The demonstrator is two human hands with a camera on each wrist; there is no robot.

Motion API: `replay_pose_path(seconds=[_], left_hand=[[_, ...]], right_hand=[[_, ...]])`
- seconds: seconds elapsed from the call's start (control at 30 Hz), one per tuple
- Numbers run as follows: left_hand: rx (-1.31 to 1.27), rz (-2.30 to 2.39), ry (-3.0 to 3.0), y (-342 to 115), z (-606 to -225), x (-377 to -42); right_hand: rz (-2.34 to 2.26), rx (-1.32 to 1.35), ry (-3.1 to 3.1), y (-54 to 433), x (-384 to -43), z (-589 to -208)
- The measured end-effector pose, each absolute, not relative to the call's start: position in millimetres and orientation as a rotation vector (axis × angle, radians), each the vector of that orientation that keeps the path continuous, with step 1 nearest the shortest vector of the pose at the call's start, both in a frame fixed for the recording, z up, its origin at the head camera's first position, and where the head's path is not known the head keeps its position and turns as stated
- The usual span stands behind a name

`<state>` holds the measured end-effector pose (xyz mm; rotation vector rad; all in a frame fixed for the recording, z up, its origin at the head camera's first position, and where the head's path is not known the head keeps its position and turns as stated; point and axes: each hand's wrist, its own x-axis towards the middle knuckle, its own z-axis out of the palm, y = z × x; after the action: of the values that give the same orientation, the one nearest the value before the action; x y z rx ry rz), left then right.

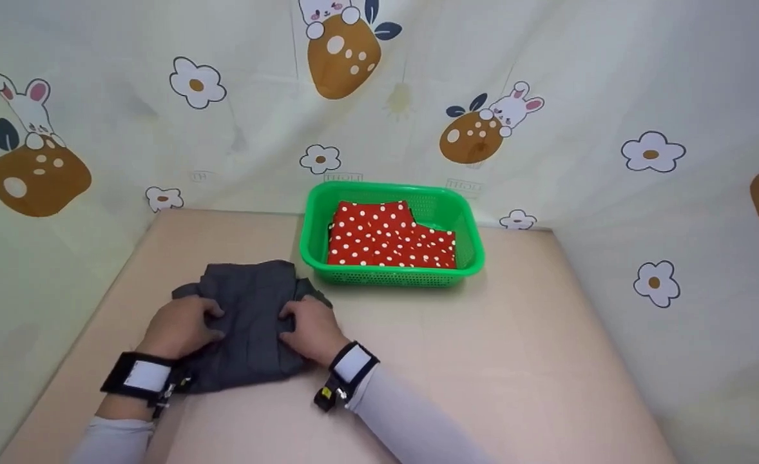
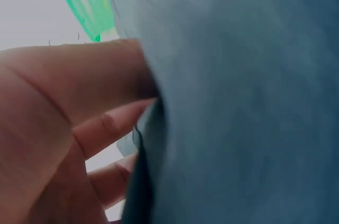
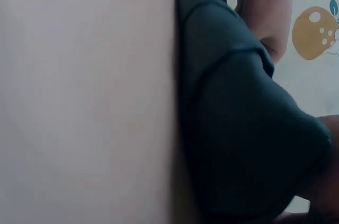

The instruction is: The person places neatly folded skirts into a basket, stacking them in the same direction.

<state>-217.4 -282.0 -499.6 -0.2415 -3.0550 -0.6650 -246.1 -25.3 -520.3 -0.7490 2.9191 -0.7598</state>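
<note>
A dark grey folded garment (image 1: pixel 250 322) lies on the table at the front left in the head view. My left hand (image 1: pixel 176 325) grips its left side; the left wrist view shows the thumb (image 2: pixel 95 73) against the cloth, with fingers behind a fold. On the opposite side, my right hand (image 1: pixel 315 328) holds the garment's right edge between thumb and fingers. Close up in the right wrist view, the folded cloth (image 3: pixel 238 134) bulges beside the table, partly covering that hand. Its exact kind of garment cannot be told from the folds.
Behind the garment, to the right, stands a green plastic basket (image 1: pixel 392 277) holding red cloth with white dots (image 1: pixel 379 235). The beige table (image 1: pixel 476 361) meets a pale curtain (image 1: pixel 250 135) printed with rabbits and flowers at the back and sides.
</note>
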Motion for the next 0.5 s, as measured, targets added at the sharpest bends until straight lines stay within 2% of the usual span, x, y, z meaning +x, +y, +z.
replay_pose_path(seconds=[0.2,0.5], left_hand=[[-0.281,-0.712,-3.057,-265,-500,-204],[-0.51,-0.751,-3.1,-209,-497,-194]], right_hand=[[-0.723,-0.904,2.802,2,-248,-518],[-0.793,-0.926,2.703,85,-233,-516]])
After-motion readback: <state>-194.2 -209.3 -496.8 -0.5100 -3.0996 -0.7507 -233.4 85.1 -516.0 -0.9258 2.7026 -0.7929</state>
